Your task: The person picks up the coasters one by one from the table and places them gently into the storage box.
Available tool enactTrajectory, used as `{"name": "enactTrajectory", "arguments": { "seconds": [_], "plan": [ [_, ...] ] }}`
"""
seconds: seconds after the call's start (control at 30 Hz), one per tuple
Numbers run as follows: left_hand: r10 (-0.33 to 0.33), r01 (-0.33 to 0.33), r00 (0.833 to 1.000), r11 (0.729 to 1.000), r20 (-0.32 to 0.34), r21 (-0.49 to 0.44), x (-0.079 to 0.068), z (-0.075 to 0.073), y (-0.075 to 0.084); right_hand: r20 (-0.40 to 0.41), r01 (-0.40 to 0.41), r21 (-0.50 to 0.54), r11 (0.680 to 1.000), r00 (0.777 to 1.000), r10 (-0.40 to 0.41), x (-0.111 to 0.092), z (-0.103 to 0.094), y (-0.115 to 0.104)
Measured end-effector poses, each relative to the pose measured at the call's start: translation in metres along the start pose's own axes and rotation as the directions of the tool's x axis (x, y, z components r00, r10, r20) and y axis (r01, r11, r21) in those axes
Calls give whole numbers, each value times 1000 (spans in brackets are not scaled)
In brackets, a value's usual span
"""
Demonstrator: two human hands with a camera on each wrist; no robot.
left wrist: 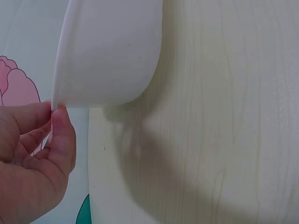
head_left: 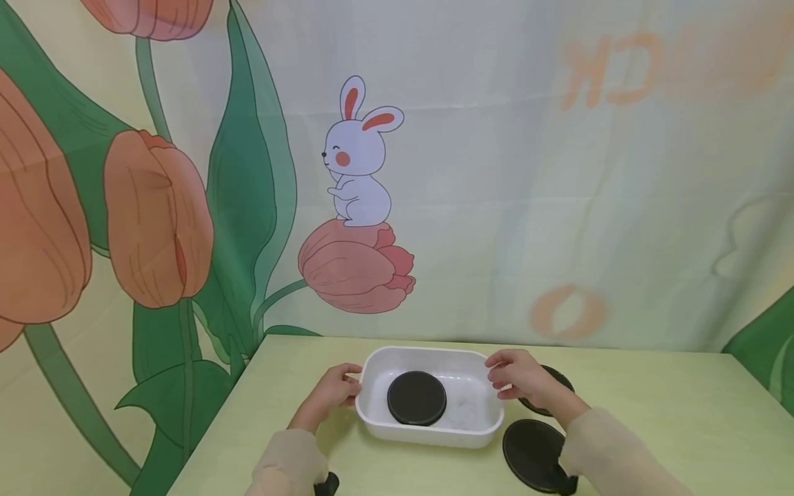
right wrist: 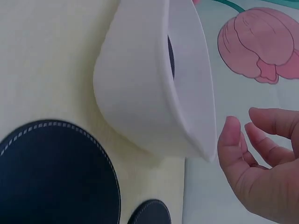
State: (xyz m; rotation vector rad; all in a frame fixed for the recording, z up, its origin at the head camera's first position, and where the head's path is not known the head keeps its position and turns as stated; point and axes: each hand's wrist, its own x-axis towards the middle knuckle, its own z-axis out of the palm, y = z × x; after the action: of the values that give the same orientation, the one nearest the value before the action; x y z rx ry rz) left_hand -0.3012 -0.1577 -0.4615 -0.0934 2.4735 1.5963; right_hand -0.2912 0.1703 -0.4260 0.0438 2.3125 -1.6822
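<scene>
While the left hand's grip [head_left: 331,389] pinches one end of the white tray's [head_left: 434,436] rim, the right hand's grip [head_left: 520,376] is just loosely curled beside the other end, holding nothing. Tray's sitting on the desk [head_left: 664,420], near its back edge, with a black disc [head_left: 417,398] inside, left of middle. Two more black discs [head_left: 530,448] lie right of it, partly hidden by the arm.

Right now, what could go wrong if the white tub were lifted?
Only the left grip pinches the white tub; the right grip seems apart from it, so a lift might tip it. The black disc inside could then slide. The right sleeve, overlapping the front-right black disc in the head view, may nudge it.
</scene>
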Motion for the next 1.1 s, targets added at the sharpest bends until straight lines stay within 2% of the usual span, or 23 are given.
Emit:
{"name": "enactTrajectory", "arguments": {
  "seconds": [0.2, 0.37, 0.7, 1.1],
  "plan": [
    [1, -1, 1000, 1000, -1, -7, 1, -1, -2, 38, 18, -13, 1000, 999, -18, -8, -19, 12],
    [-2, 2, 1000, 1000, 2, -10, 2, -2, -3, 73, -13, -25, 1000, 997, 15, -13, -33, 24],
    [8, -8, 1000, 1000, 2, -5, 1, -2, -4, 24, -64, -103, 993, 997, 67, -22, -50, 51],
    [23, -23, 1000, 1000, 5, -7, 0, 0, -3, 17, -93, -147, 985, 995, 96, -24, -64, 79]
  ]
}}
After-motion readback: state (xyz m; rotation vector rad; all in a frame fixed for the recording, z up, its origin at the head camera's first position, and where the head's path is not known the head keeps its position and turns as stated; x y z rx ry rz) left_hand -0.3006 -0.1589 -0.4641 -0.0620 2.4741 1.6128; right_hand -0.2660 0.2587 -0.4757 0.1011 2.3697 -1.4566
